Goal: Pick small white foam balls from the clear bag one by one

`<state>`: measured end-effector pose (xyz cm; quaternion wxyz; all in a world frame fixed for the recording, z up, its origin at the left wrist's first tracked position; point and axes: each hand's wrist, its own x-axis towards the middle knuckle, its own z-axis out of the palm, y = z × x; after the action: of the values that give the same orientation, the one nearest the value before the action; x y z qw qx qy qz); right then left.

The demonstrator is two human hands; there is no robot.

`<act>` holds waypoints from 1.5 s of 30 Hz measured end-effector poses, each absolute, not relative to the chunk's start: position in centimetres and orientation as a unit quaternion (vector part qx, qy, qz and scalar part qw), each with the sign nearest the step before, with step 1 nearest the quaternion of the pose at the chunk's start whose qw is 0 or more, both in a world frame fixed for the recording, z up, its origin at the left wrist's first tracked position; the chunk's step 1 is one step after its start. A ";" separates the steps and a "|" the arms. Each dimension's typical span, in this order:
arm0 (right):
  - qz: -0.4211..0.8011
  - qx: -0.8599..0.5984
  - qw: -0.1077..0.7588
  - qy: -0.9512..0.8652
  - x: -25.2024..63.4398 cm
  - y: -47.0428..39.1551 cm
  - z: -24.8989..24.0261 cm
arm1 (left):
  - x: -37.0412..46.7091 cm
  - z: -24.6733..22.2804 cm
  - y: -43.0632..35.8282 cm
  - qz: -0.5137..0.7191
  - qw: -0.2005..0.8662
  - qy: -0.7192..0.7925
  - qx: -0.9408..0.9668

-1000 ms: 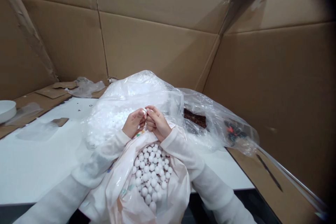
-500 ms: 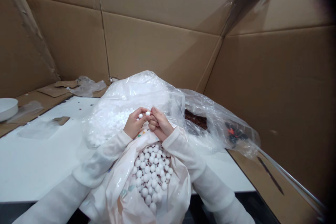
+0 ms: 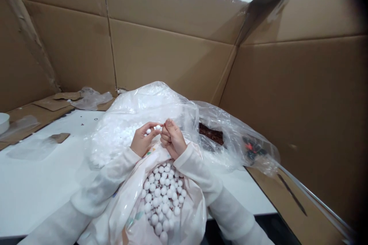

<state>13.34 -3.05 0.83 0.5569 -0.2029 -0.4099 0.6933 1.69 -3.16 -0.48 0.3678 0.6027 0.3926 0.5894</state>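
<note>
In the head view, the left hand (image 3: 143,139) pinches a smooth white ball (image 3: 158,127), seemingly to present its end to the right hand (image 3: 173,139), curled closed, anything inside too small to tell. A second ball (image 3: 148,131) sits in the left. Near, a glossy, crinkled bag (image 3: 123,203) gapes around round balls (image 3: 163,190); far, clear plastic (image 3: 155,93) slumps on the flat desk (image 3: 48,187).

Both hands (image 3: 142,140) (image 3: 173,140) close together, fingers curled

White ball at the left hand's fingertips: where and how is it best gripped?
Pinch the white ball across its middle, probably from the left, as the left hand does: it is small and round, and the right hand crowds its other side.
</note>
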 end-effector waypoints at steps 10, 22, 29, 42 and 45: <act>0.625 -0.261 0.615 -0.403 12.9 -2.6 0.4 | 1.7 -0.9 -3.0 0.556 0.423 0.391 0.600; 0.485 -0.344 0.661 -0.457 13.1 -1.9 -0.3 | 1.8 -1.3 -2.8 0.530 0.496 0.385 0.570; 0.452 -0.335 0.676 -0.475 12.9 -1.9 -0.2 | 2.0 -0.6 -3.2 0.527 0.460 0.379 0.606; 0.609 -0.268 0.607 -0.433 12.8 -3.0 0.9 | 2.0 -0.8 -3.3 0.532 0.450 0.391 0.600; 0.607 -0.264 0.614 -0.430 12.8 -3.1 0.9 | 2.1 -0.6 -3.3 0.535 0.443 0.391 0.604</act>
<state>12.83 -3.07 0.89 0.6144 -0.2635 -0.4301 0.6067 2.05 -3.29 -0.65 0.4432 0.6035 0.3910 0.5352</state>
